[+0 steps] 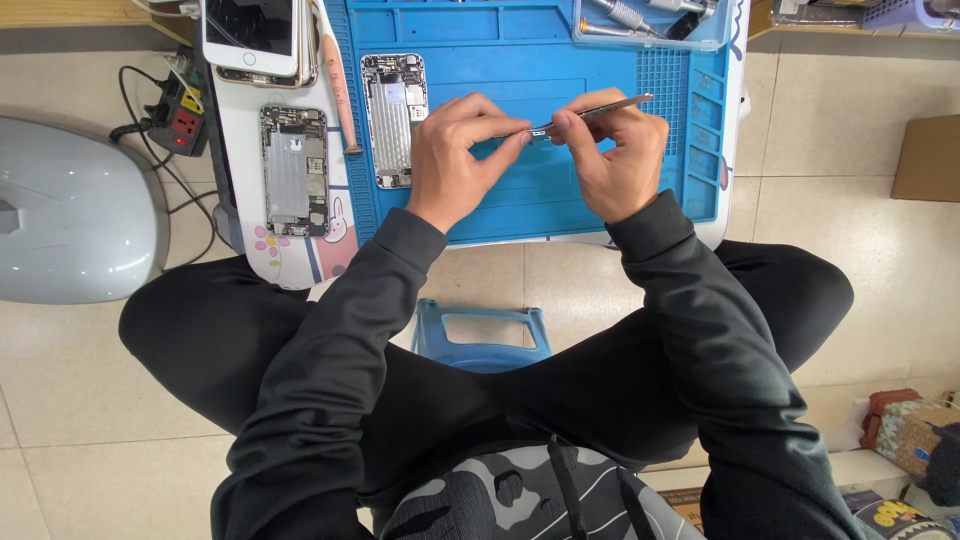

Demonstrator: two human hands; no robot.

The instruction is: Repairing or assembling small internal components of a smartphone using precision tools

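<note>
Tweezers (pixel 600 108) mid-mat (pixel 560 210), edges distant

Slim bare-metal tweezers (pixel 600 108) gleam over a matt blue rubbery work mat (pixel 560 190) (ridged at its edges); glossy beige floor tiles (pixel 850 150).

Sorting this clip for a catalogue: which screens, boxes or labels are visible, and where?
Phone screen: top left on the table, rectangular, dark glass, white frame.
Cardboard box: right edge on the floor, plain brown.
Patterned packages: bottom right corner, partly cut off, mixed colours.
</note>
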